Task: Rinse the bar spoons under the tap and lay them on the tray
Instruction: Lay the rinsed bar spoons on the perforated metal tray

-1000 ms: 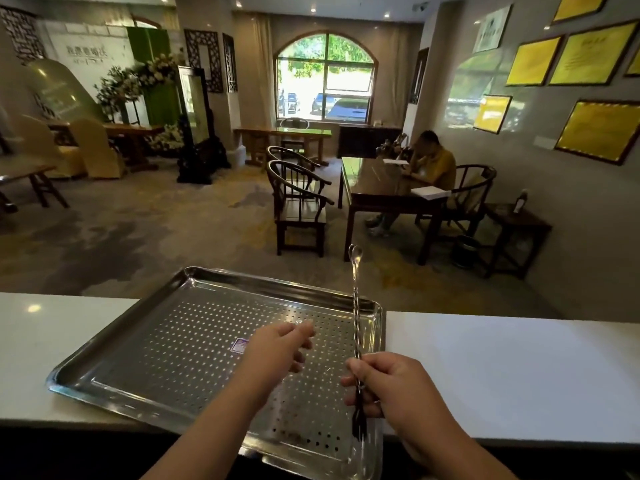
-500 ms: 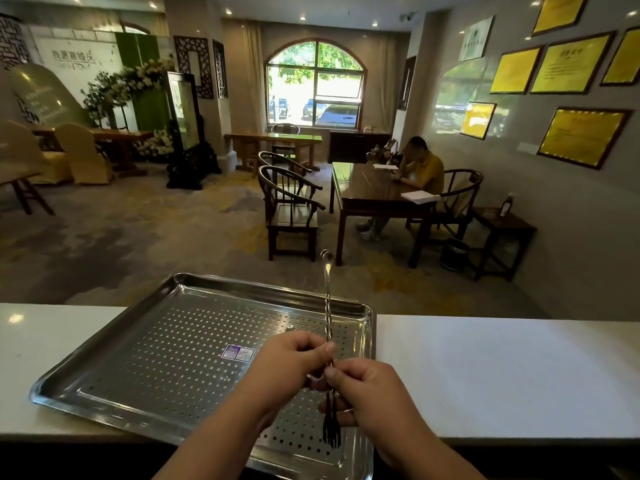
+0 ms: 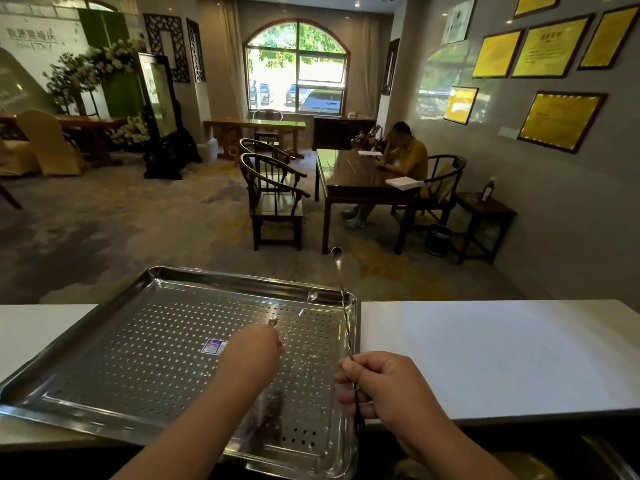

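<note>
A perforated steel tray (image 3: pixel 104 317) lies on the white counter (image 3: pixel 485 358) in front of me. My right hand (image 3: pixel 381 389) is closed around a long twisted bar spoon (image 3: pixel 343 299), held nearly upright over the tray's right rim with its bowl up and its forked end below my fist. My left hand (image 3: pixel 252 358) hovers over the middle of the tray and pinches a second bar spoon (image 3: pixel 301 310), which slants up and to the right just above the perforated floor. Whether this spoon touches the tray is unclear.
A small sticker (image 3: pixel 213 346) sits on the tray floor. The counter's near edge drops into a dark area below my arms. Beyond the counter lie a carpeted room, wooden chairs (image 3: pixel 273 199), a table (image 3: pixel 353 178) and a seated person (image 3: pixel 405 154).
My hands, joined on one bundle half a second ago, have separated. The left hand now carries its own spoon low over the tray; the right hand has shifted right with the other.
</note>
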Action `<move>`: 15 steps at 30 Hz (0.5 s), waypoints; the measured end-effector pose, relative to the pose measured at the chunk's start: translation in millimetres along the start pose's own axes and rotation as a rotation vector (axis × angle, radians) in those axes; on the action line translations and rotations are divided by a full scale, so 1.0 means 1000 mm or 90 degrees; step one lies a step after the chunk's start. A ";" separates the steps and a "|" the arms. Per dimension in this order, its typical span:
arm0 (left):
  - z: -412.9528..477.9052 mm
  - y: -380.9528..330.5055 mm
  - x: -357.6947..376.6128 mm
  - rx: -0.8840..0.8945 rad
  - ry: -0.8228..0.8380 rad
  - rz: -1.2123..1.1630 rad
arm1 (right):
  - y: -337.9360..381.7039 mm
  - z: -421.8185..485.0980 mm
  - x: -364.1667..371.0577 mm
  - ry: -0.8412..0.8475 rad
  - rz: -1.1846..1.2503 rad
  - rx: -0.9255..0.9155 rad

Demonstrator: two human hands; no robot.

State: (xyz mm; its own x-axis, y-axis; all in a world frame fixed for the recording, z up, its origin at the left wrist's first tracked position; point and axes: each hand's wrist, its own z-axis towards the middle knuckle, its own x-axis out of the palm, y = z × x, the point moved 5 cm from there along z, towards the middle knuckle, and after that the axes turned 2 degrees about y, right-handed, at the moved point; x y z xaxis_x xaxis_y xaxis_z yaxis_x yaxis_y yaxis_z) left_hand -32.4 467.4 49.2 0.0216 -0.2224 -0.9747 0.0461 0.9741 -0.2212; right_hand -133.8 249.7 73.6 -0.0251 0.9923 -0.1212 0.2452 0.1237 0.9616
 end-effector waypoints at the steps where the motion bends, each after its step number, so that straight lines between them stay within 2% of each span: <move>1: 0.001 0.000 0.007 -0.003 0.004 0.028 | 0.000 0.000 -0.004 -0.002 -0.007 -0.001; 11: 0.013 0.002 0.054 -0.005 0.012 0.091 | 0.005 0.000 -0.018 -0.028 -0.016 -0.002; 15: 0.008 0.004 0.054 -0.012 0.014 0.045 | 0.006 0.002 -0.013 -0.034 -0.009 -0.003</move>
State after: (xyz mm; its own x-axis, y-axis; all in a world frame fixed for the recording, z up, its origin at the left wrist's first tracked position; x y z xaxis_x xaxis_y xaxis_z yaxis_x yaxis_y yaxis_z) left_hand -23.3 459.3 -3.8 0.0018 -0.1517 -0.9884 0.0263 0.9881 -0.1516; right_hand -130.3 237.6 80.6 0.0228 0.9888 -0.1474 0.2412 0.1377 0.9607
